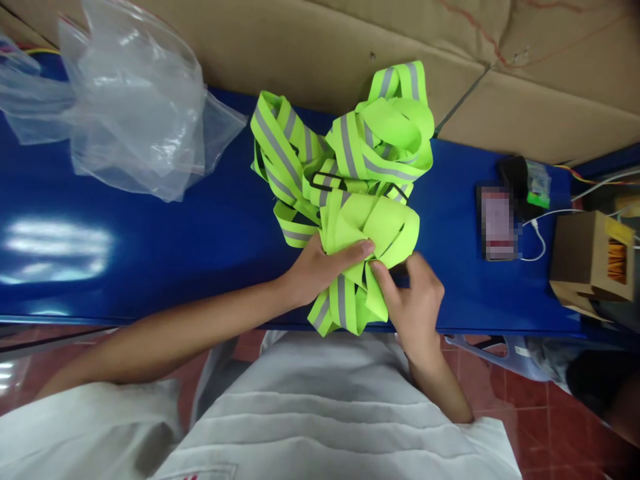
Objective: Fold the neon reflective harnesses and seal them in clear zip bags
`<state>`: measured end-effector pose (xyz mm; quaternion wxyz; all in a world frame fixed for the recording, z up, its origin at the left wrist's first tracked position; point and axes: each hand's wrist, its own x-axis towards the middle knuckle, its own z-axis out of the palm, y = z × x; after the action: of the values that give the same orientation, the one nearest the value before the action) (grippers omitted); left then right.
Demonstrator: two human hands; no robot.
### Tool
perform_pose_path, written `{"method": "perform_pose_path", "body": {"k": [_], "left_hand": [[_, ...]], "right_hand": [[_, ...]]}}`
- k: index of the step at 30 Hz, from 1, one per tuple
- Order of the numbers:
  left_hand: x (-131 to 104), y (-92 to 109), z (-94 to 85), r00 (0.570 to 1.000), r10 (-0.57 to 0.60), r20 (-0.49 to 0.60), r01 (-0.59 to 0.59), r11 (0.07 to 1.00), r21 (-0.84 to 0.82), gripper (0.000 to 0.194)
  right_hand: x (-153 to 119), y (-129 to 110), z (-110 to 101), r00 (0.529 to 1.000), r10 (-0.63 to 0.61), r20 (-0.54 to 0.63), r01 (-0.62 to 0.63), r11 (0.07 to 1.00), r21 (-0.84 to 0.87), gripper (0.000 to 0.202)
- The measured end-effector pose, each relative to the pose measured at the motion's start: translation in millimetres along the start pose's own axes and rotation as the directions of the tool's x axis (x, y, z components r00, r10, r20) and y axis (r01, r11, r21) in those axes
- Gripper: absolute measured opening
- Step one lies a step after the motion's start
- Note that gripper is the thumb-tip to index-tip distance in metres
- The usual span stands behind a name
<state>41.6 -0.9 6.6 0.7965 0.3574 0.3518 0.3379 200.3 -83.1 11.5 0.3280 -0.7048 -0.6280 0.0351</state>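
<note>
A bundle of neon yellow-green reflective straps (370,220) with grey stripes is folded between both hands near the table's front edge. My left hand (320,270) grips the bundle from the left, thumb lying across the top and fingers hidden beneath. From the right, my right hand (413,293) pinches a strap edge with its thumb, and its other fingers are curled partly out of sight. Behind the hands lies a loose pile of more reflective straps (385,140), with a black buckle (327,181) showing among them.
Clear plastic bags (140,100) lie at the back left of the blue table (200,233). Cardboard boxes (310,47) line the back. To the right are a phone (497,223) with a white cable (537,233) beside it and a small open carton (580,257).
</note>
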Motion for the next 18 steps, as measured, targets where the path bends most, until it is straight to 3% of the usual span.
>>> {"method": "perform_pose_path", "body": {"k": [2, 4, 6, 8, 9, 13, 18], "left_hand": [[1, 1, -2.2, 1.0, -0.017, 0.024, 0.016, 1.0, 0.026, 0.053], [3, 2, -5.0, 0.998, -0.023, 0.065, 0.018, 0.997, 0.077, 0.051], [5, 1, -7.9, 0.994, -0.007, 0.106, -0.008, 0.989, 0.146, 0.053], [7, -1, -10.2, 0.992, 0.021, 0.127, -0.047, 0.976, 0.213, 0.054], [8, -2, -11.1, 0.991, 0.033, 0.133, -0.064, 0.97, 0.236, 0.054], [8, 0, -12.9, 0.987, 0.047, 0.151, -0.092, 0.946, 0.31, 0.053], [9, 7, -16.0, 0.981, -0.011, 0.192, -0.08, 0.887, 0.455, 0.061]], "right_hand": [[5, 1, -4, 0.981, -0.094, -0.167, 0.079, 0.992, -0.095, 0.06], [13, 2, -9, 0.957, -0.221, -0.189, 0.198, 0.971, -0.135, 0.088], [22, 2, -16, 0.943, -0.331, 0.032, 0.333, 0.937, -0.11, 0.087], [31, 2, -22, 0.885, -0.382, 0.267, 0.408, 0.912, -0.048, 0.077], [34, 3, -23, 0.861, -0.396, 0.32, 0.427, 0.904, -0.029, 0.075], [39, 5, -25, 0.824, -0.465, 0.323, 0.5, 0.865, -0.031, 0.079], [44, 5, -29, 0.759, -0.47, 0.449, 0.55, 0.833, -0.057, 0.078]]}}
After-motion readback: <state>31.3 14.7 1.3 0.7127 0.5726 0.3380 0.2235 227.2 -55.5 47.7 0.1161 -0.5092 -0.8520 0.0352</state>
